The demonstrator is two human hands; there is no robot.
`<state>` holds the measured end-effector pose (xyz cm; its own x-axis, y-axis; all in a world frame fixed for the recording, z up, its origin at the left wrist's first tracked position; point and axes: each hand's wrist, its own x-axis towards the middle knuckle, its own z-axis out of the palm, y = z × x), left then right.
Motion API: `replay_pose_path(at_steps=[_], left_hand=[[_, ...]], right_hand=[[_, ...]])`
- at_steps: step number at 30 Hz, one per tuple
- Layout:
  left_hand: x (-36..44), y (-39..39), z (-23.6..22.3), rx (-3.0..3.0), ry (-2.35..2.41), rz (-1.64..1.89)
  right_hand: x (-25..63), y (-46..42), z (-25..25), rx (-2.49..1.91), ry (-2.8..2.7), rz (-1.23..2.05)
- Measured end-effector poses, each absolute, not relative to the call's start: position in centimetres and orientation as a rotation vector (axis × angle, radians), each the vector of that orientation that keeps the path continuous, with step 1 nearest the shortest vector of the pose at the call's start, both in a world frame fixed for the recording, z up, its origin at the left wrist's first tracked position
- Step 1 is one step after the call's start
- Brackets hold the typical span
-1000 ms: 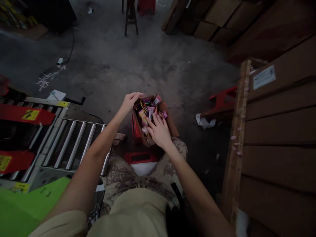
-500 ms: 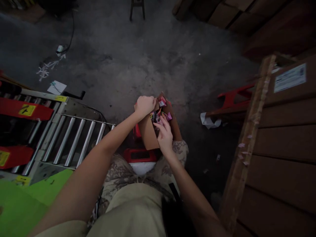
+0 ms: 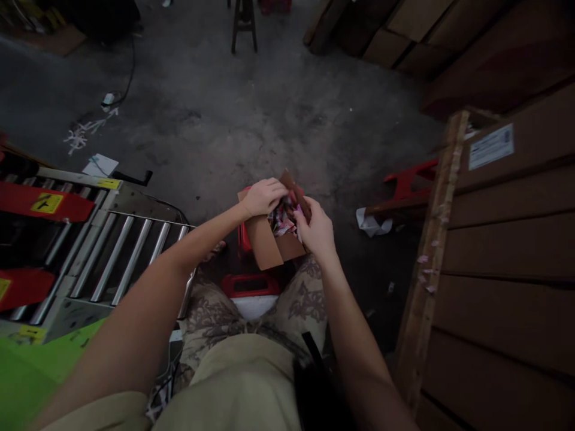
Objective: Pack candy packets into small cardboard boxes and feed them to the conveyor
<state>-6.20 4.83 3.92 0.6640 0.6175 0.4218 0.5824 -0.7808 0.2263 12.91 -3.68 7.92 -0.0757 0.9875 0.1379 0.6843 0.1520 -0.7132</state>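
Observation:
A small open cardboard box (image 3: 266,246) stands between my knees, its flaps raised. Inside lie several shiny pink and multicoloured wrapped packets (image 3: 284,220). My left hand (image 3: 265,196) is closed over the box's far left edge, with fingertips bent down towards the packets. At the right side, my right hand (image 3: 318,226) grips the box's right flap, its thumb on the inner face near the packets and its other fingers behind the cardboard. Part of the packets is hidden by my hands. Beneath the box, some red plastic (image 3: 244,238) shows.
A roller conveyor (image 3: 128,254) with red parts runs on the left, a green sheet (image 3: 49,365) below it. Large stacked cartons (image 3: 507,251) and a wooden beam (image 3: 426,275) stand on the right. A red-and-white seat (image 3: 251,286) is under me. Farther off is a stool (image 3: 244,27).
My right hand has moved from among the packets to the right flap, which now stands more upright. My left hand has shifted slightly, its fingers reaching further over the box. The view has shifted.

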Motion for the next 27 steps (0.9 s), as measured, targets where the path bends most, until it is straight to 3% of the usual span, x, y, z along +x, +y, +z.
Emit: replay_pose_path(at_steps=[4,9,12,18,21,24,27], left_hand=[[-5.3,5.6,3.5,2.913,0.634,0.464],[-4.3,6.6,2.5,2.863,0.618,0.425],[-5.0,6.6,1.6,2.711,0.830,0.637],[-6.6,8.9,0.9,1.713,1.645,1.688],[-7.4,8.9,1.3,1.403,1.728,1.771],[-8.7,4.0,0.3,1.174,1.777,1.773],[-8.8,-4.6,-3.0,0.771,1.810,1.478]], right_hand=[[13.3,-3.4,8.1,-1.584,-1.646,0.768],[11.8,-3.9,7.8,-1.660,-1.642,0.769],[9.3,-5.5,6.9,-1.664,-1.785,0.688],[5.9,-8.7,4.9,-1.801,-2.253,0.424],[6.2,-8.9,4.9,-1.806,-2.329,0.433],[7.1,-8.4,5.4,-1.881,-2.235,0.506],[8.8,-7.4,5.9,-1.947,-2.146,0.591]])
